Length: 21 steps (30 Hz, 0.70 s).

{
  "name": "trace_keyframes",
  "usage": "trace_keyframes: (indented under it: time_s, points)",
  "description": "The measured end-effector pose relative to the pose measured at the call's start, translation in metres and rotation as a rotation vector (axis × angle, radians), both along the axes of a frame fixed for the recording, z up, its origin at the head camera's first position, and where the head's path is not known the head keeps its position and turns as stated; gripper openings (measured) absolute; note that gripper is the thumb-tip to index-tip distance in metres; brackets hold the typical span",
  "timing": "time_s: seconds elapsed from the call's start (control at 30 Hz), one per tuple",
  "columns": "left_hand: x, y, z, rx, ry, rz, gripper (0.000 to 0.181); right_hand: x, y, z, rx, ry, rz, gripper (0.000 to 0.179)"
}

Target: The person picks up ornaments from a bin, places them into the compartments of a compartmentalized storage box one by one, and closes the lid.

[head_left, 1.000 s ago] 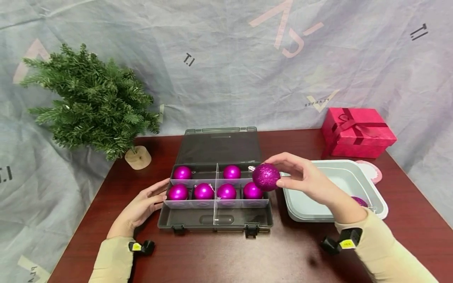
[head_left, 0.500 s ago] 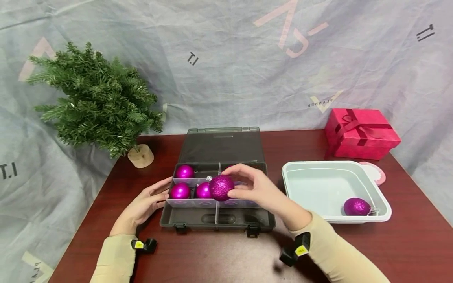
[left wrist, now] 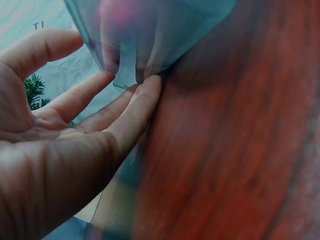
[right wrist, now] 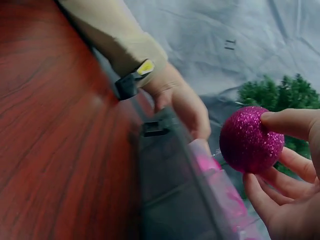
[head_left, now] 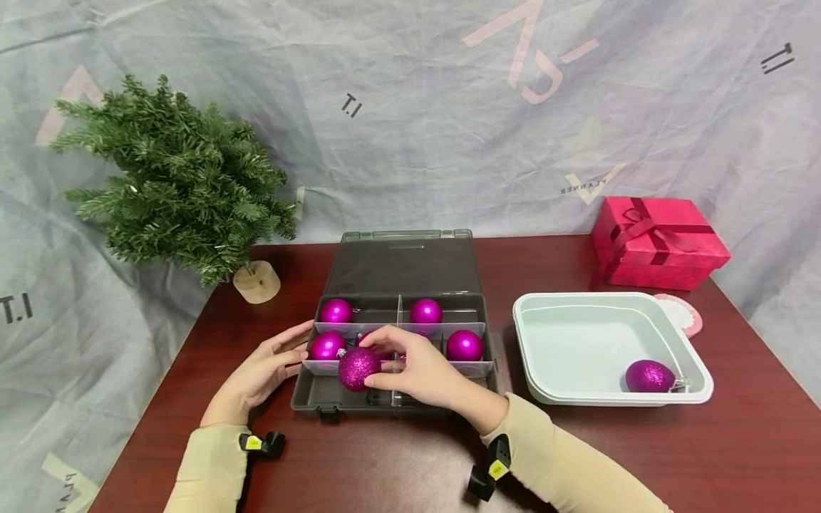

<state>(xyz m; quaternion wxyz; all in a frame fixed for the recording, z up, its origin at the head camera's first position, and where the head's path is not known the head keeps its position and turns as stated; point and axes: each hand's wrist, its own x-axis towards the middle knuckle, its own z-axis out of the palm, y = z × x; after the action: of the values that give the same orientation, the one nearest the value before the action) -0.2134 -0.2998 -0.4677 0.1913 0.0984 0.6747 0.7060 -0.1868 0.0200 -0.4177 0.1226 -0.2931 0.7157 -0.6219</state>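
My right hand (head_left: pixel 417 368) pinches a glittery purple Christmas ball (head_left: pixel 359 369) between thumb and fingers. The ball hangs over the front left compartment of a dark see-through divided box (head_left: pixel 410 262), whose lid lies back. Smooth purple balls, such as the one at the back right (head_left: pixel 426 311), sit in its back and middle rows; my right hand partly hides the middle row. Against the box's left side rest the extended fingertips of my left hand (head_left: pixel 261 372). In the right wrist view the glittery ball (right wrist: pixel 251 140) shows above the box's rim.
Right of the box stands a pale tray (head_left: pixel 577 338) with another glittery purple ball (head_left: pixel 649 375) in it. Behind it are a red gift box (head_left: pixel 661 242) and a pink-and-white round item (head_left: pixel 681 315). A small artificial fir tree (head_left: pixel 186 185) stands at back left.
My right hand has carried the glittery ball left from beside the tray, across the box, and down to its front left compartment. The left hand has stayed at the box's side.
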Motion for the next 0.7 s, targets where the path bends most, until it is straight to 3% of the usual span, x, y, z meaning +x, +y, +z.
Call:
trace_keyframes:
  time_s: [0.2,0.7]
  points:
    - [-0.001,0.0,-0.001,0.006,0.002,-0.004,0.064,0.001,-0.008,-0.01,0.08,0.091,-0.033,0.042]
    - [0.0,0.001,0.0,-0.007,0.003,0.004,0.065,0.006,-0.015,-0.019,0.213,0.257,-0.042,0.044]
